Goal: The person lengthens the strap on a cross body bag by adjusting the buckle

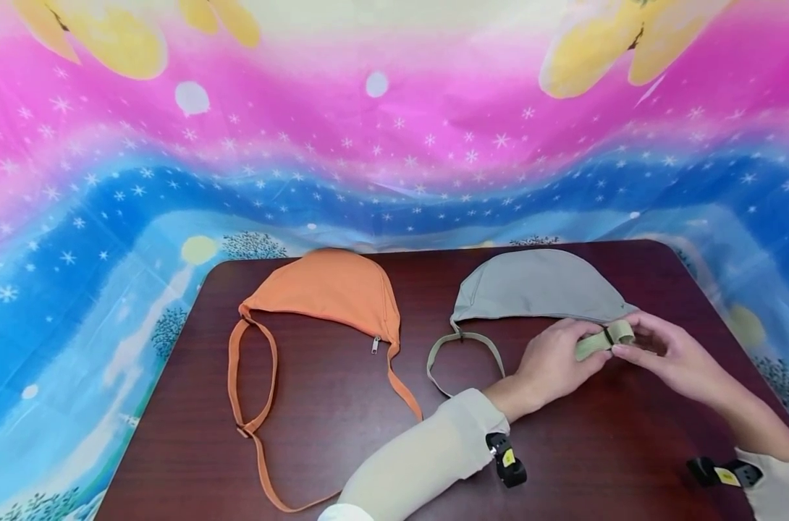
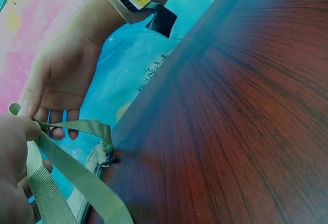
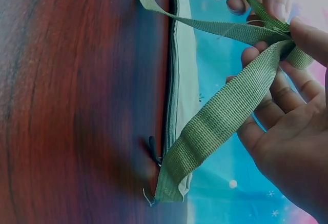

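A grey crescent-shaped waist bag [image 1: 541,286] lies at the right of the table, its green webbing strap [image 3: 225,116] joined to both corners. My left hand [image 1: 551,365] pinches the strap between thumb and fingers, just below the bag's right corner. Facing it, my right hand [image 1: 684,358] pinches a folded loop of the same strap, close to a dark slider [image 1: 608,337]. The slider is partly covered by fingers in the wrist views. A zipper pull [image 3: 152,149] hangs at the bag's edge in the right wrist view. Both hands meet at the strap's loop.
An orange waist bag [image 1: 329,289] lies to the left, with its long orange strap [image 1: 272,362] spread toward the near edge, partly behind my left sleeve. The dark wooden table [image 1: 173,434] stands against a colourful printed cloth [image 1: 394,174].
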A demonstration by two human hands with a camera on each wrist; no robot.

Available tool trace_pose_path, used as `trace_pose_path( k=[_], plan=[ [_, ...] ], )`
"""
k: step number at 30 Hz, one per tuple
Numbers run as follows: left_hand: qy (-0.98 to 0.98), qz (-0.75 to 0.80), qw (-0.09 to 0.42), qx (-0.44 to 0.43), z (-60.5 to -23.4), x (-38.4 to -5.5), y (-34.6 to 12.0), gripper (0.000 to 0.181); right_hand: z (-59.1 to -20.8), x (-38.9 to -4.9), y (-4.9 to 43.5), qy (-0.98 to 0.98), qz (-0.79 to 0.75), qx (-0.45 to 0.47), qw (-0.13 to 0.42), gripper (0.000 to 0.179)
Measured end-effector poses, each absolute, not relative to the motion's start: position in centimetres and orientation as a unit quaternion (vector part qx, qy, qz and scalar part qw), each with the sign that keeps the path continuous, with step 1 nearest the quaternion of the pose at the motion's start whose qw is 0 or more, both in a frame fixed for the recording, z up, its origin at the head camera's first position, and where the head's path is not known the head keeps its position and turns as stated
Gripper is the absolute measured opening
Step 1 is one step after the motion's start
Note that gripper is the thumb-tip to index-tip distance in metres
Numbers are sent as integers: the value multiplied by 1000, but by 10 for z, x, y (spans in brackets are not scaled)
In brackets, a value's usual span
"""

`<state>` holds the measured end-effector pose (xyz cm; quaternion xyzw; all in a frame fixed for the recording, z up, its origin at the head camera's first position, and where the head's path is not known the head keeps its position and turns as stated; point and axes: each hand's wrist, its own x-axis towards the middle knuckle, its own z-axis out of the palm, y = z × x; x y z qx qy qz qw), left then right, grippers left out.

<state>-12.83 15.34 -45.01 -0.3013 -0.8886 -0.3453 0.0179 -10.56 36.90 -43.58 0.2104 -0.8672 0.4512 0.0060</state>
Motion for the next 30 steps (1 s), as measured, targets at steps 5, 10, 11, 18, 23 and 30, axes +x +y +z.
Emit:
trace_pose_path(
  k=[5, 10, 11, 18, 23, 30],
  plan=[
    [-886, -367, 19, -284, -454, -128, 152, 47, -436, -107, 370, -862, 463, 202, 33, 32],
    [-891, -363, 25, -272, -461, -126, 149, 52, -432, -107, 373, -860, 471, 189, 48, 34],
    [-892, -360, 29, -271, -462, -126, 149, 51, -431, -108, 373, -859, 474, 186, 49, 34],
    [-889, -357, 71, -278, -464, -125, 146, 42, -425, -108, 378, -859, 480, 169, 51, 31],
    [-886, -358, 78, -282, -463, -126, 145, 34, -425, -108, 379, -866, 470, 162, 56, 29],
    [-887, -358, 70, -284, -464, -126, 145, 34, -424, -109, 378, -865, 470, 169, 46, 26]
  ],
)
